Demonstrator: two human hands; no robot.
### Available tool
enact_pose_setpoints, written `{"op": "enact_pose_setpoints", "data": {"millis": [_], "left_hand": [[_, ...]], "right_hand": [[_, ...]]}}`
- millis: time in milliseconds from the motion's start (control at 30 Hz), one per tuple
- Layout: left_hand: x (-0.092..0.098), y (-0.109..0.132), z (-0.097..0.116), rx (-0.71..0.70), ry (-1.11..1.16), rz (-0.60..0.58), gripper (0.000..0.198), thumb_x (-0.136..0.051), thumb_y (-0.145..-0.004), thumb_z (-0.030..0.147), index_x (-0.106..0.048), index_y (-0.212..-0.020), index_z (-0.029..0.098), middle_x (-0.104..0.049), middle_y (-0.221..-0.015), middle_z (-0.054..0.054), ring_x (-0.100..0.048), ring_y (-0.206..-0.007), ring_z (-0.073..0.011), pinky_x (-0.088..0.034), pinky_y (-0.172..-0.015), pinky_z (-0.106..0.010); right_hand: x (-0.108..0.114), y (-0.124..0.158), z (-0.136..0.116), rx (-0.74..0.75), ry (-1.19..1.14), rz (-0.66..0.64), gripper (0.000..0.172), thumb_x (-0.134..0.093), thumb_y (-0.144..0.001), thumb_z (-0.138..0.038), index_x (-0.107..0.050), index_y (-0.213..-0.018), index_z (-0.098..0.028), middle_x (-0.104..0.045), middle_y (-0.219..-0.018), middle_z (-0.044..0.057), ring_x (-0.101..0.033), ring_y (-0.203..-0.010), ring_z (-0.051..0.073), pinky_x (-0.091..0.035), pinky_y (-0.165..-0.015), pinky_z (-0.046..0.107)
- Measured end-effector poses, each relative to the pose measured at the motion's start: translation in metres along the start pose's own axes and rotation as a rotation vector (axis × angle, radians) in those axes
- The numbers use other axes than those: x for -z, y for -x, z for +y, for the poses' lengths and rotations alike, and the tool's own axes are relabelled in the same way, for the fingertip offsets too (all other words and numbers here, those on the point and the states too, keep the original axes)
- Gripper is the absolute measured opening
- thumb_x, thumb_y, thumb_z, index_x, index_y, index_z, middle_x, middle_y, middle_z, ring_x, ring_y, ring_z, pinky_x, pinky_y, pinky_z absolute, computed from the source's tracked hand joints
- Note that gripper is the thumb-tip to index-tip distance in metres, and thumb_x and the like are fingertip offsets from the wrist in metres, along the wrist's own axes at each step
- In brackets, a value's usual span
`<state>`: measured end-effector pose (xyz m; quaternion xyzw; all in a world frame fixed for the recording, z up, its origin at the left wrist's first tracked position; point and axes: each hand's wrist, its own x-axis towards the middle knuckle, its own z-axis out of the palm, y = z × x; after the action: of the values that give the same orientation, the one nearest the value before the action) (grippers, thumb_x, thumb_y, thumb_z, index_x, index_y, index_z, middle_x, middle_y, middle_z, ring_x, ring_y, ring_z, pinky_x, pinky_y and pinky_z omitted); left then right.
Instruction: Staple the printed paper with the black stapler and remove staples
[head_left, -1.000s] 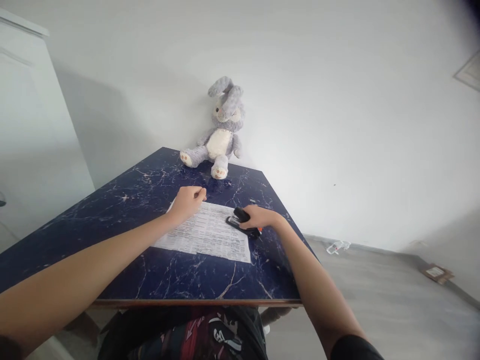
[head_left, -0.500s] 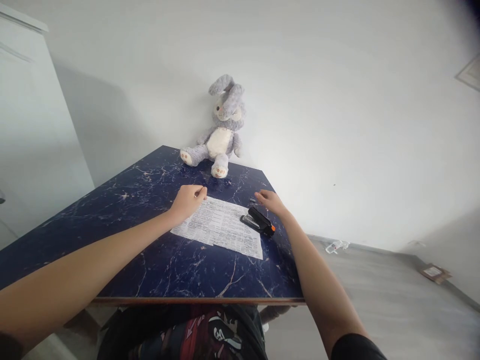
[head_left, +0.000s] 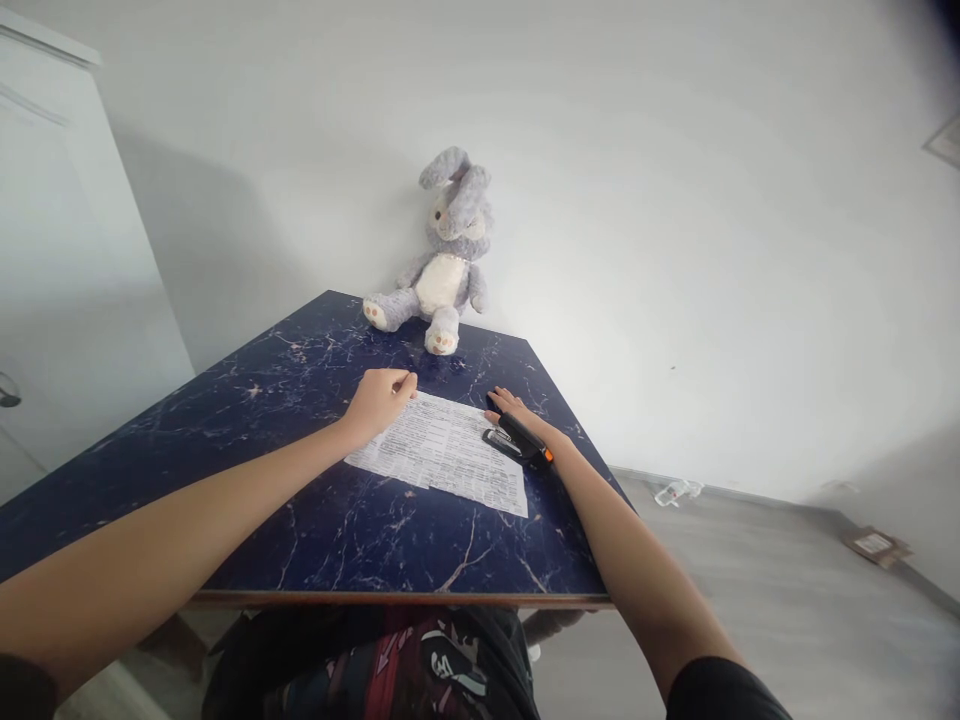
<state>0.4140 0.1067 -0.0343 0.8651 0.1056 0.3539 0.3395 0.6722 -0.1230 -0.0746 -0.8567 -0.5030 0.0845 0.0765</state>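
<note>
A printed paper sheet [head_left: 442, 455] lies on the dark blue marbled table [head_left: 300, 540]. My left hand [head_left: 379, 400] rests on the sheet's far left corner with its fingers curled and thumb and forefinger pinched at the paper's edge. A black stapler [head_left: 517, 443] with an orange tip lies at the sheet's right edge. My right hand [head_left: 516, 412] lies just behind the stapler with its fingers stretched out flat on the table, touching or nearly touching the stapler and holding nothing.
A grey plush rabbit [head_left: 444, 260] sits at the table's far edge against the white wall. A white cabinet [head_left: 52, 250] stands on the left. On the floor at right lie a small bottle [head_left: 671, 492] and a flat cardboard piece [head_left: 874, 543].
My right hand let go of the stapler, reached past it, then drew back beside it. The paper and stapler shifted a little away and to the right. My left hand stayed put.
</note>
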Motion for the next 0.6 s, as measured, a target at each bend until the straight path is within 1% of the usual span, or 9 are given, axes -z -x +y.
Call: {"op": "enact_pose_setpoints", "data": {"millis": [133, 333, 433, 600], "left_hand": [[0.001, 0.0, 0.0, 0.002, -0.005, 0.007, 0.042, -0.049, -0.097, 0.035, -0.068, -0.063, 0.019, -0.069, -0.061, -0.001, -0.059, -0.056, -0.0161, -0.04, -0.063, -0.03], [0.0, -0.001, -0.002, 0.001, 0.0, -0.002, 0.042, -0.05, -0.096, 0.035, -0.068, -0.062, 0.019, -0.069, -0.062, -0.002, -0.062, -0.059, -0.0172, -0.041, -0.064, -0.03], [-0.002, -0.001, -0.005, -0.004, 0.002, -0.008, 0.044, -0.049, -0.097, 0.036, -0.066, -0.06, 0.019, -0.07, -0.063, -0.002, -0.063, -0.061, -0.0176, -0.041, -0.065, -0.03], [-0.003, -0.001, -0.005, -0.011, -0.012, -0.013, 0.045, -0.049, -0.097, 0.036, -0.064, -0.058, 0.019, -0.069, -0.061, -0.002, -0.061, -0.057, -0.0165, -0.04, -0.063, -0.03]], "right_hand": [[-0.003, -0.003, 0.006, 0.01, -0.008, -0.001, 0.089, -0.027, -0.101, -0.076, -0.027, -0.166, -0.014, -0.011, -0.173, 0.018, -0.004, -0.161, 0.034, -0.006, -0.13, 0.055], [-0.005, -0.006, 0.009, 0.011, 0.0, 0.0, 0.083, -0.03, -0.103, -0.07, -0.026, -0.166, -0.016, -0.011, -0.173, 0.017, -0.005, -0.161, 0.034, -0.005, -0.129, 0.056], [-0.006, -0.007, 0.01, 0.015, 0.001, 0.003, 0.084, -0.03, -0.102, -0.072, -0.026, -0.166, -0.018, -0.011, -0.173, 0.016, -0.006, -0.161, 0.035, -0.006, -0.129, 0.057], [-0.007, -0.006, 0.012, 0.032, 0.001, 0.001, 0.085, -0.028, -0.102, -0.072, -0.025, -0.166, -0.016, -0.01, -0.173, 0.017, -0.005, -0.161, 0.034, -0.005, -0.129, 0.057]]}}
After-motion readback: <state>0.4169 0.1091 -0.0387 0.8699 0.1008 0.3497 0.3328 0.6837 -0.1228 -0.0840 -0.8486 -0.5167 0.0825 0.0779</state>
